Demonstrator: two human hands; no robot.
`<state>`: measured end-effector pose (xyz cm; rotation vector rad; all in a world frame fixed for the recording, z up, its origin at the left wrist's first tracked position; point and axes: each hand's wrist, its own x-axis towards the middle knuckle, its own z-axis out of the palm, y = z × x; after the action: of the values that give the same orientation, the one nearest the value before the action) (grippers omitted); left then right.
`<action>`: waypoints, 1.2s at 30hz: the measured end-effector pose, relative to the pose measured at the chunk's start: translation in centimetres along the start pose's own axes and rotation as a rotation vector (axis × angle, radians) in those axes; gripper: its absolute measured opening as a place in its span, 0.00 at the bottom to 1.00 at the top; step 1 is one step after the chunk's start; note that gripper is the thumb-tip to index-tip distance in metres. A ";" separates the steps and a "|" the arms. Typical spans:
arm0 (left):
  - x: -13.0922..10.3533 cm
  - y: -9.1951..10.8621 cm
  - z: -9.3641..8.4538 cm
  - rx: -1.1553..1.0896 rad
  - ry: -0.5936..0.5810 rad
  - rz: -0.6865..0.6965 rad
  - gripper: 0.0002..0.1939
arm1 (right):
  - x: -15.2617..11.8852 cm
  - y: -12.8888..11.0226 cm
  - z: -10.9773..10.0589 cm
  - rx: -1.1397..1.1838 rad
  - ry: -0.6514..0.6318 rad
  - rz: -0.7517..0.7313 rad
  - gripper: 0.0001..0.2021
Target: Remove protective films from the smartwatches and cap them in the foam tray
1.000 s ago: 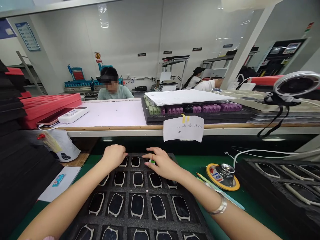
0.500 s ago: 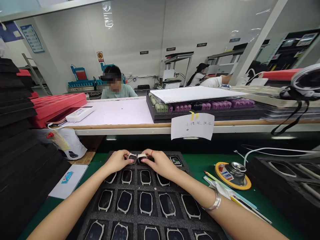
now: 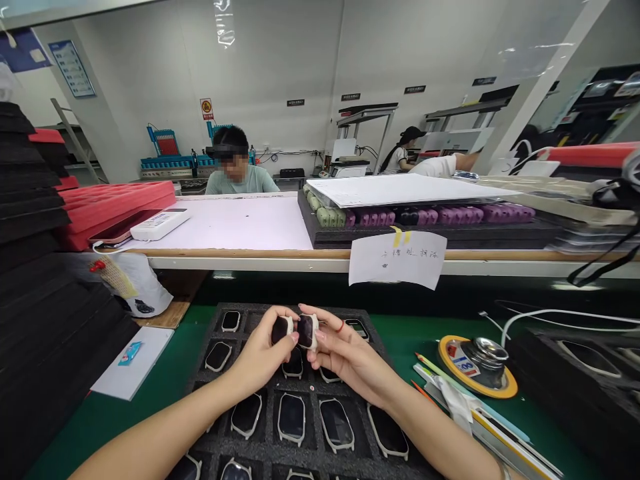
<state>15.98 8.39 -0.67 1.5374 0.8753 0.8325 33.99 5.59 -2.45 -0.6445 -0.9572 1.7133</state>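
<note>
Between thumb and fingers, my left hand (image 3: 270,343) grips a smartwatch case (image 3: 282,329) with a dark screen and pale frame. A second watch case of the same kind (image 3: 307,331) is pinched in my right hand (image 3: 337,343). Both are held up side by side, close together, with their screens tilted towards me. Beneath them lies a black foam tray (image 3: 267,400), where several strapless watch cases, such as a dark-screened one (image 3: 291,417), rest in square pockets. My hands and forearms hide part of the tray.
Right of the tray are a yellow-rimmed round dispenser (image 3: 477,367), pens and another foam tray (image 3: 560,373). Stacked black foam (image 3: 30,300) rises at left. A shelf edge (image 3: 250,263) crosses ahead, bearing a paper note (image 3: 397,259). A co-worker (image 3: 240,163) sits beyond.
Both hands have lifted the two watch cases from the tray's far row, bringing them nearer to me and slightly right. The view has shifted a little.
</note>
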 end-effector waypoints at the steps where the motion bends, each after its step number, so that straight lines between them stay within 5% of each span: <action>1: -0.1 -0.3 -0.1 0.028 -0.002 0.019 0.12 | 0.0 0.1 -0.1 -0.011 -0.007 -0.011 0.21; 10: -0.8 -0.9 -0.6 0.188 0.033 0.137 0.06 | -0.3 0.4 0.0 -0.028 -0.030 -0.050 0.16; 36: -1.3 -0.9 -0.8 0.213 0.005 0.148 0.03 | -0.9 0.4 0.0 -0.082 -0.096 -0.018 0.17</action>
<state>14.61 7.66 -1.50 1.8046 0.8839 0.8711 34.05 4.70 -2.79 -0.6096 -1.1027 1.7091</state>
